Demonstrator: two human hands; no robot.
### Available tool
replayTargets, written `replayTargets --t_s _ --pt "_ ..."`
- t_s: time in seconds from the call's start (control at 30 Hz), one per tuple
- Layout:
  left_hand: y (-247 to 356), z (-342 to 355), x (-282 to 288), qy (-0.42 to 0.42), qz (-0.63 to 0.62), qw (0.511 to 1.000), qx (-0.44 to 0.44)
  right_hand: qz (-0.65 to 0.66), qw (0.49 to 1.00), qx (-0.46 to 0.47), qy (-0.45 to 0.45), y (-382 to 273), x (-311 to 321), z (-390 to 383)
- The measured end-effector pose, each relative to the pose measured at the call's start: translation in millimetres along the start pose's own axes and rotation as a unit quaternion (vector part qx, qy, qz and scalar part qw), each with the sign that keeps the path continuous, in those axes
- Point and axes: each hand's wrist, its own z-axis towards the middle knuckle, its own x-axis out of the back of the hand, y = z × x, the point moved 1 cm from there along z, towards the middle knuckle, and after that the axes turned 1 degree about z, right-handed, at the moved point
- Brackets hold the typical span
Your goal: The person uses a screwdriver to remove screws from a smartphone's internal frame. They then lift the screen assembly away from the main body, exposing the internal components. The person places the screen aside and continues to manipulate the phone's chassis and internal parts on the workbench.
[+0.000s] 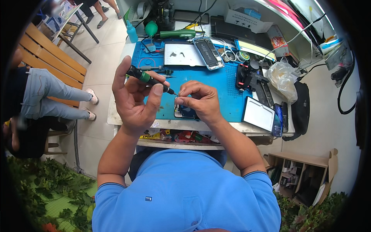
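A black-and-green precision screwdriver (148, 79) is gripped in my left hand (136, 101), slanting down to the right. Its thin tip reaches the pinched thumb and forefinger of my right hand (203, 101). Whatever those fingertips hold is too small to make out. Under my right hand lies a dark phone part (185, 111), partly covered by the fingers, on the blue work mat (216, 83). Farther back, an opened phone (208, 53) with its battery showing leans on the edge of a white tray (179, 58) holding small dark bits.
At the right stand a black clamp-like fixture (249, 75), a crumpled plastic bag (282, 79), a white panel (258, 114) and another phone (277, 120). A green air blower (151, 28) and a blue bottle (131, 33) stand at the back left. Another person (50, 92) sits at the left.
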Motion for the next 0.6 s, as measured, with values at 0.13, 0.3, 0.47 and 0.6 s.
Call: replayTargets --t_s 0.13,0.3,0.47,0.6 --pt "-3 -3 -1 -0.011 0.014 1.0 0.003 -0.048 0.999 0.02 -0.011 -1 0 1" --pt "-2 -5 0 -0.017 0.034 0.999 0.0 -0.195 0.978 0.074 -0.014 -5 -3 -1" --pt "-4 -9 5 -0.035 0.074 0.997 -0.01 -0.308 0.936 0.17 -0.021 -11 -8 0" --pt "-3 -10 6 -0.044 0.078 0.996 -0.024 -0.319 0.927 0.198 -0.017 -13 -9 0"
